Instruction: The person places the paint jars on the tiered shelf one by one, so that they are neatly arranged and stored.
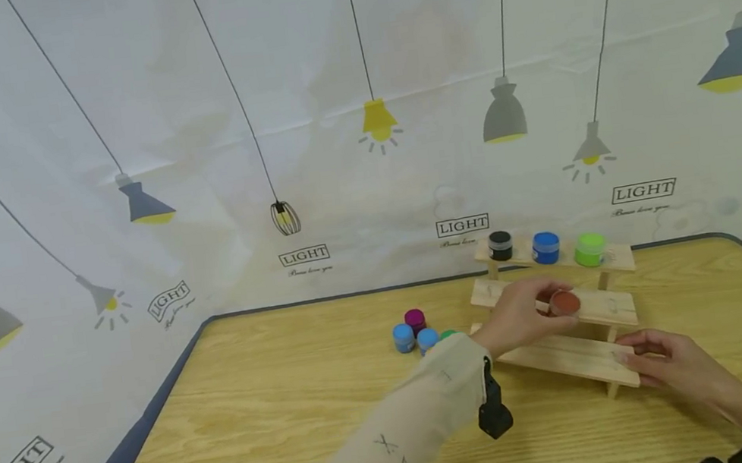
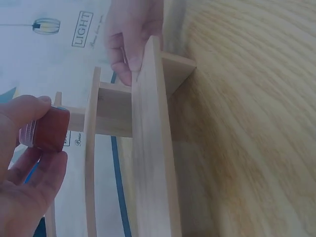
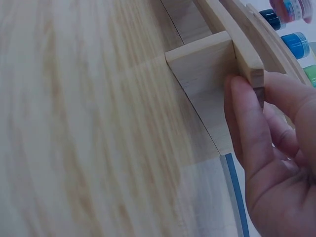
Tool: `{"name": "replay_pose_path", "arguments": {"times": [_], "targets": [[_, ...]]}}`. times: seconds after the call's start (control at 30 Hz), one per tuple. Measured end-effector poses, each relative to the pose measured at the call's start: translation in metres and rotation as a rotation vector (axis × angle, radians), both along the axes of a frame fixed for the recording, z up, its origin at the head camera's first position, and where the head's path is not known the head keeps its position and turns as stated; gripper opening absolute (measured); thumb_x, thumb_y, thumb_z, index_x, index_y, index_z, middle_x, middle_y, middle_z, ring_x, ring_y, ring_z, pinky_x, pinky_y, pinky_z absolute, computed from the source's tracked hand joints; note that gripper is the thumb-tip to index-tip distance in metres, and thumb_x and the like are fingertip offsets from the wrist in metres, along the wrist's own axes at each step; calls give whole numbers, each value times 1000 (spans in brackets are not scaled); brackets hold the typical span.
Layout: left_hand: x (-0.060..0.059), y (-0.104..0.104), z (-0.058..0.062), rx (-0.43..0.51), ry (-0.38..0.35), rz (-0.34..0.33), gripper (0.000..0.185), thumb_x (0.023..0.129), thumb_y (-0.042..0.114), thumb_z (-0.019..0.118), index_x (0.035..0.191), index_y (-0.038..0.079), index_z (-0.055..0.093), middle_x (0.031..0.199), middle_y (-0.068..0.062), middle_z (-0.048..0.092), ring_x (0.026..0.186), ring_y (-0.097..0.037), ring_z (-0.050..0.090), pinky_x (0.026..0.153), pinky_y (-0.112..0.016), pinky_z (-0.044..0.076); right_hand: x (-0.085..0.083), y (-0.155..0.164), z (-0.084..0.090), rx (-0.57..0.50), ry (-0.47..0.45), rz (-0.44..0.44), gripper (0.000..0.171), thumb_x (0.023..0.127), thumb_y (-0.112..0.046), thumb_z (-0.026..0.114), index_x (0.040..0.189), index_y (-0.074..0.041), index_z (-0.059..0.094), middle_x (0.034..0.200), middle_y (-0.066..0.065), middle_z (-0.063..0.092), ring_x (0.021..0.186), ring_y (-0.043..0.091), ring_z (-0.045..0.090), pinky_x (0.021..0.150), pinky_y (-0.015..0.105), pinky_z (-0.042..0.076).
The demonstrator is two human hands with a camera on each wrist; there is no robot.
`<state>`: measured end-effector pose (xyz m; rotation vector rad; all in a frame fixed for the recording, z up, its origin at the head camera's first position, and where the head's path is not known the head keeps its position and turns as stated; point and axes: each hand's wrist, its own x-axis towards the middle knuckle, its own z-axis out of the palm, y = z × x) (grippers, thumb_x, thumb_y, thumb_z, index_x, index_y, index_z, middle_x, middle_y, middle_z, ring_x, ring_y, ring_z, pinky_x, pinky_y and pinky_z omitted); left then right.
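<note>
Between its thumb and fingers my left hand (image 1: 521, 312) holds a small reddish-brown paint jar (image 1: 565, 303), just over the middle step of a three-tier wooden rack (image 1: 564, 358). The left wrist view shows the jar (image 2: 53, 129) tilted, apart from the boards. My right hand (image 1: 675, 369) pinches the right end of the rack's lowest board; the right wrist view has its thumb and fingers on either side of that board (image 3: 249, 59). On the top step stand a black jar (image 1: 500, 246), a blue jar (image 1: 546, 248) and a light green jar (image 1: 590, 249).
Left of the rack, a purple jar (image 1: 415, 320), light blue jars (image 1: 404, 338) and a green-topped jar (image 1: 448, 334) stand on the wooden table (image 1: 261, 412). My left sleeve partly covers this group. A printed cloth wall (image 1: 323, 53) rises behind the table's back edge.
</note>
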<state>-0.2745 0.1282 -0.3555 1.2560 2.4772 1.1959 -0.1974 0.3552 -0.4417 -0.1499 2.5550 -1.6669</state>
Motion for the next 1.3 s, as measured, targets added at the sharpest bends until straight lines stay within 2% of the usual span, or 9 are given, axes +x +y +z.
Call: {"name": "replay_pose_path", "arguments": {"times": [0.27,0.53,0.7,1.07,1.3], "targets": [[-3,21,-9,67,-31,66,46,75,13,73,118,10,57,101,4,61,86,3,54,66,-7,42,0,0,0,6,-24,-21,43,94,-17,49,118,18,42,96,7,56,80,2,57,66,27,52],[-4,28,-20,169,-95,117,40,77,12,71,115,9,58,100,3,60,80,3,56,63,-9,44,0,1,-1,5,-5,-20,43,93,-17,50,117,18,42,95,6,55,80,2,57,65,27,52],[-5,32,-24,191,-103,149,39,78,14,71,114,9,59,99,5,61,78,3,56,62,-9,44,1,1,1,10,-33,-26,45,93,-20,50,118,17,43,95,6,55,80,3,56,66,28,52],[-1,39,-24,213,-142,163,39,76,15,72,113,9,60,97,6,62,81,2,56,65,-10,44,0,0,0,22,-44,-29,45,94,-20,49,119,17,42,97,8,55,80,2,55,65,27,51],[0,42,-28,240,-149,174,38,75,15,73,112,10,61,94,7,62,77,3,55,64,-11,44,1,-1,2,19,-31,-29,46,93,-20,50,119,18,42,96,8,55,79,3,56,65,27,52]]}}
